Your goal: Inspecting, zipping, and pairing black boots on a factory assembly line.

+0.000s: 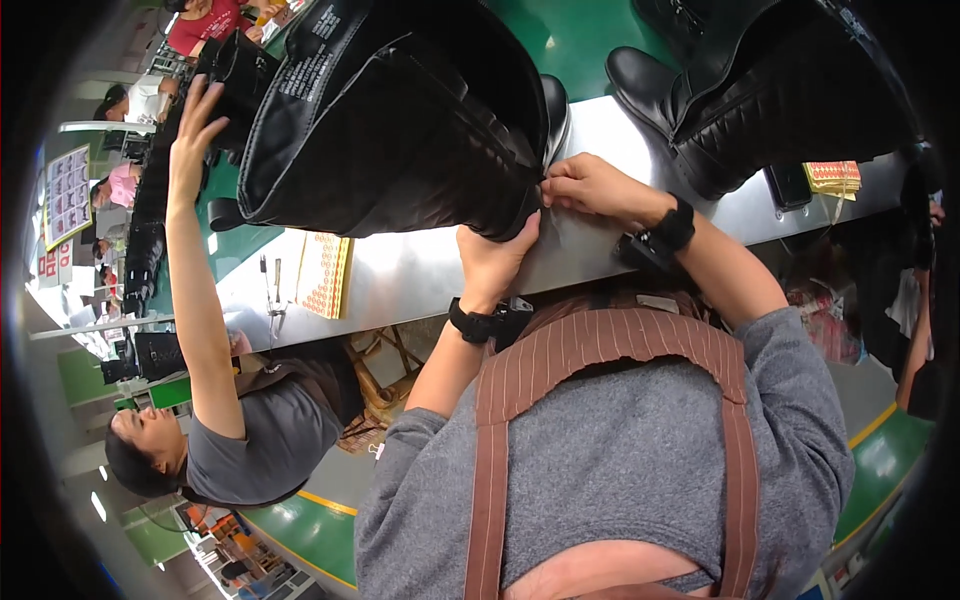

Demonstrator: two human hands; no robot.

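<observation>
A tall black leather boot (400,150) lies tilted over the metal worktable, its wide shaft opening toward the left and its quilted ankle part close to my hands. My left hand (495,262) is closed around the boot's lower part from below, with the thumb pressed against the leather. Right beside it, my right hand (595,190) pinches at the boot's edge with thumb and forefinger. Whatever lies between those fingertips is too small to make out. Both wrists carry black strapped devices.
Another black boot (740,125) stands at the right, near a dark phone-like object (789,186) and orange-printed sheets (835,180). Sticker sheets (322,277) and small metal tools (273,287) lie at the left. A co-worker's arm (195,270) reaches up beside the boot shaft. The green conveyor (585,45) runs behind.
</observation>
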